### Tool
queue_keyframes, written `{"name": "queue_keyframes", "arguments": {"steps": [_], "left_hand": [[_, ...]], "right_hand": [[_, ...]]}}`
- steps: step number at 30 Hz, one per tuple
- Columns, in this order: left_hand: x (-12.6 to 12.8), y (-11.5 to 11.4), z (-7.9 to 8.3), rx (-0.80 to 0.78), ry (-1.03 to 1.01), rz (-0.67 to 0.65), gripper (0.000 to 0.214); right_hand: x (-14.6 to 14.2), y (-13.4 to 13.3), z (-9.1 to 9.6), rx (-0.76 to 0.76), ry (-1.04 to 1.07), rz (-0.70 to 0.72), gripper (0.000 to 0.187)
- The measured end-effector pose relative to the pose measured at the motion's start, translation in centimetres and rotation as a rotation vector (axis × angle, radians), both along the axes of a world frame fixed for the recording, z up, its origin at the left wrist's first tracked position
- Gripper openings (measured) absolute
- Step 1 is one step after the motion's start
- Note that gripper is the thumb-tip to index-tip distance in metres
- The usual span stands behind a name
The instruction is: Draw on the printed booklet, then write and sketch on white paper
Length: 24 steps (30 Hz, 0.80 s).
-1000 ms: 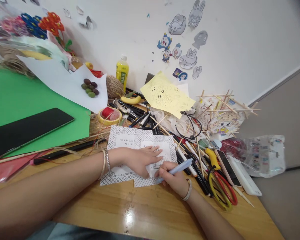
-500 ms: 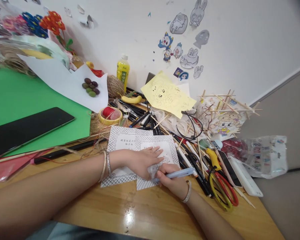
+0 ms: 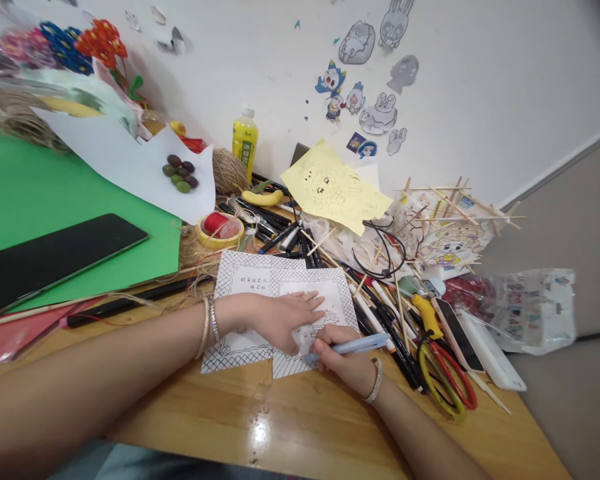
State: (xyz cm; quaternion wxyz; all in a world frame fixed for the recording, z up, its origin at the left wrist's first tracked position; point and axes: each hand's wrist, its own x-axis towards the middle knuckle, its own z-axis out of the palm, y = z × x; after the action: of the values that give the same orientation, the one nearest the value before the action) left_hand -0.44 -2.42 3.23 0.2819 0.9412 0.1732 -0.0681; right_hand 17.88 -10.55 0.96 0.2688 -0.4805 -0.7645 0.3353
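Note:
Two white sheets with hand-drawn lattice borders lie overlapped on the wooden table: a left sheet (image 3: 250, 272) with handwriting and a right sheet (image 3: 293, 367) with a line drawing in its middle. My left hand (image 3: 285, 321) rests flat across both, fingers spread to the right. In my right hand (image 3: 343, 360) is a light blue pen (image 3: 361, 344), gripped between thumb and fingers. Its tip points left at the lower border of the right sheet. My left hand and right fingers cover part of the drawing.
Markers (image 3: 397, 353), scissors (image 3: 450, 380) and a phone (image 3: 459, 333) crowd the right. Behind lie tape with red thread (image 3: 219, 228), a yellow drawing (image 3: 335, 188) and a drink bottle (image 3: 245, 141). A black tablet (image 3: 60, 257) rests on green card (image 3: 95, 187) at left.
Both hands stay in nearly the same place on the sheets, with the pen still held at the lower border. The view shifts very slightly.

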Motion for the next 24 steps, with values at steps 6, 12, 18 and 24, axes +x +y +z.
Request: {"name": "queue_keyframes", "arguments": {"steps": [6, 12, 18, 24], "left_hand": [[-0.25, 0.29, 0.27, -0.016, 0.002, -0.021, 0.089], [-0.21, 0.28, 0.00, -0.024, -0.025, -0.013, 0.088], [-0.23, 0.32, -0.01, -0.031, -0.037, -0.015, 0.087], [-0.27, 0.38, -0.07, -0.037, -0.043, -0.020, 0.088]], "right_hand": [[-0.07, 0.02, -0.09, -0.005, 0.009, 0.010, 0.034], [-0.09, 0.04, -0.12, -0.003, 0.015, 0.018, 0.034], [-0.05, 0.09, -0.14, -0.013, 0.001, 0.013, 0.036], [-0.04, 0.04, -0.23, -0.023, 0.048, 0.000, 0.036]]}}
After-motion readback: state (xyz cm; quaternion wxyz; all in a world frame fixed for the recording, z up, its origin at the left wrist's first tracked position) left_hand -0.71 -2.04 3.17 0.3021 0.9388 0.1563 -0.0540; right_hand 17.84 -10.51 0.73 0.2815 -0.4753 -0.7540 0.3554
